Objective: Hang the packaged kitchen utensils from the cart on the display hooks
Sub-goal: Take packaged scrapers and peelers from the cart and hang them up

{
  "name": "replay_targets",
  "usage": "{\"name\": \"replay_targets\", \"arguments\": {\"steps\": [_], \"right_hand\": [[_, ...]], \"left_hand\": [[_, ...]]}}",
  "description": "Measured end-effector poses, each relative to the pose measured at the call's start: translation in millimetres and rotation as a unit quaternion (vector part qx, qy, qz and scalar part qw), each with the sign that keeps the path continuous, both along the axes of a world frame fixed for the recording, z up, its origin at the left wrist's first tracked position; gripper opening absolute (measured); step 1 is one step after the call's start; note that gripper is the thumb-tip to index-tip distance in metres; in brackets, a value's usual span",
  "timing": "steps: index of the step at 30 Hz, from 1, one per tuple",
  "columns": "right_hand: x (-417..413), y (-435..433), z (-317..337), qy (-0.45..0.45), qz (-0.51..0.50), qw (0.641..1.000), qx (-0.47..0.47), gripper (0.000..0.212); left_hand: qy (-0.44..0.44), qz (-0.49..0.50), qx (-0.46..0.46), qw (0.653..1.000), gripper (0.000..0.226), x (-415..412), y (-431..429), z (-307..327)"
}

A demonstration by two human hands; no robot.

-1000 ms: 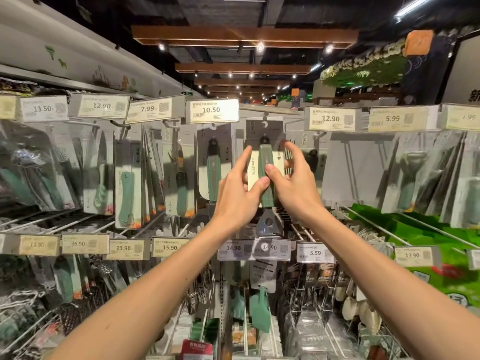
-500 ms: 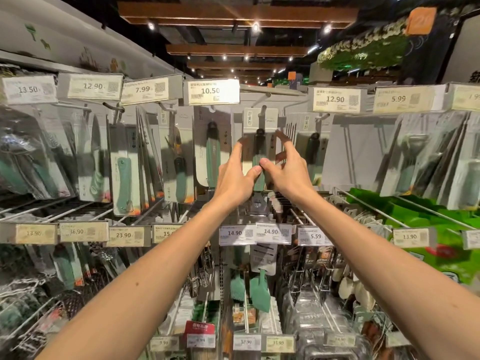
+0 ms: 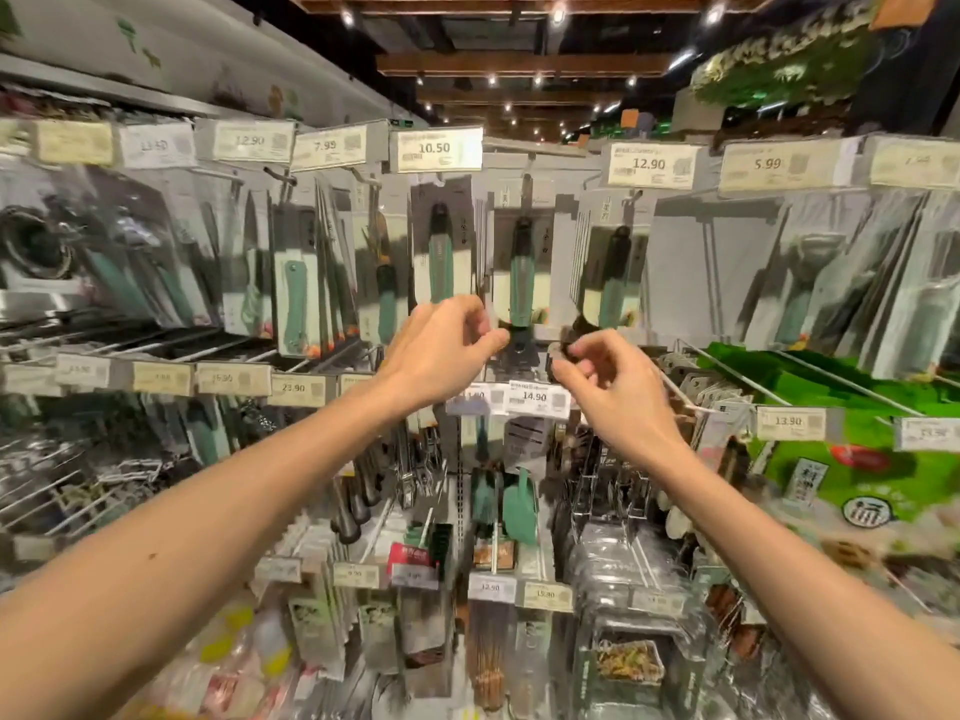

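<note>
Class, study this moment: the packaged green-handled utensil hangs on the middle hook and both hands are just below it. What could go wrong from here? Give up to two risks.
1. The left hand and right hand are curled close under the packaged utensil; a careless pull-back might knock it so it swings or slips off the hook.
2. Neighbouring packs hang tightly beside it, so a swinging pack may tangle with them.

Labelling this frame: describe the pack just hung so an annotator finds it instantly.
Top hook row, between the 10.50 tag and the 12.90 tag. The green-handled utensil pack hangs directly above the gap between both hands; unlike its neighbours, no price tag sits above it.
</note>
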State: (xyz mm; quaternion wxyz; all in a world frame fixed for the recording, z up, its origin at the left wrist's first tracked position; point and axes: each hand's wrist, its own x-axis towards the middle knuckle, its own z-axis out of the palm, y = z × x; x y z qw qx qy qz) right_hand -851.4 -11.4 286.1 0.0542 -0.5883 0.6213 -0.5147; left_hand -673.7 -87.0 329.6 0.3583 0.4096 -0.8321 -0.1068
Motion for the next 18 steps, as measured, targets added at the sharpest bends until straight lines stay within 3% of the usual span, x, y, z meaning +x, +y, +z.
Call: {"name": "replay_targets", "arguments": {"steps": [5,9,14,18], "right_hand": [[32,85,-77,-0.016,0.059,0.997,0.042,0.015],[84,137,-154,0.067,0.112,0.986,0.107,0.021],[172,177,-237,0.177,0.215,0.944,0.175,0.041],[249,190,-280,0.174,0.277,0.907,0.264,0.051]], "left_hand": [[-0.204,0.021,-0.03,0.978,0.027,64,87,-41],[-0.342,0.023,-0.004,0.94,0.027,133,158,-102],[-0.404,0.072,0.128,0.903,0.042,229,228,-173],[-0.41,0.13,0.209,0.878,0.041,306,256,-221]]}}
